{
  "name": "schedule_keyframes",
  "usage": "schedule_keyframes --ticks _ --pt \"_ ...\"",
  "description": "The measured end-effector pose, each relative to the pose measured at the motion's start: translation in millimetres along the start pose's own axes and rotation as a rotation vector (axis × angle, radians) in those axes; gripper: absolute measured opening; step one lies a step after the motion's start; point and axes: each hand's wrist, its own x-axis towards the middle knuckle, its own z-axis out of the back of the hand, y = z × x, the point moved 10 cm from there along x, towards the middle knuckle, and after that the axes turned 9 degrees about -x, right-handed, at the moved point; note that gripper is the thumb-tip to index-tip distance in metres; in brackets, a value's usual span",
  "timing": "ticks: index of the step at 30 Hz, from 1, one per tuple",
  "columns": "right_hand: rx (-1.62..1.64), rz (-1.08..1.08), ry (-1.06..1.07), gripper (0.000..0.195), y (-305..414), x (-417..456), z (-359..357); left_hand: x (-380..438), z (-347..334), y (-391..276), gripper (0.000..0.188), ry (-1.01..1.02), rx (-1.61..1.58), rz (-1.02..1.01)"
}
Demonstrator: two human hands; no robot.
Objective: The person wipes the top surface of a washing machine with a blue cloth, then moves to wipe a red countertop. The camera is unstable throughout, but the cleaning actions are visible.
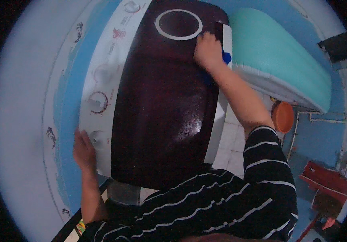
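A washing machine with a dark maroon, glossy lid [161,106] lies before me. Its white control panel [101,72] runs along the left and carries several dials and printed writing. My right hand [209,50] presses a blue cloth [226,58] onto the lid near its right edge, just below a white ring [179,38]. Most of the cloth is hidden under the fingers and palm. At the panel's outer edge, beside a knob [94,140], rests my left hand [84,151]; it holds no loose thing.
A light-green padded cover [276,48] stands to the machine's right. Below it are an orange plastic basin [283,117] and white floor tiles [231,142]. Pipes [327,120] run along the blue wall on the right. A red object [326,181] sits at lower right.
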Motion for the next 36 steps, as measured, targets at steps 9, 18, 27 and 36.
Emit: schedule_keyframes --ticks 9,18,27,36 --pt "0.343 0.516 -0.196 0.050 61 -61 64 -5 8 -14 0.040 -0.034 -0.029 -0.038" --pt "0.475 0.600 -0.234 0.048 150 -35 98 0 -3 1 0.041 -0.020 -0.004 -0.029" --pt "0.448 0.855 -0.245 0.049 149 1 55 -7 3 -9 0.039 -0.009 -0.028 -0.017" --pt "0.381 0.084 -0.201 0.050 112 195 -8 5 -2 -15 0.038 0.042 -0.054 0.002"
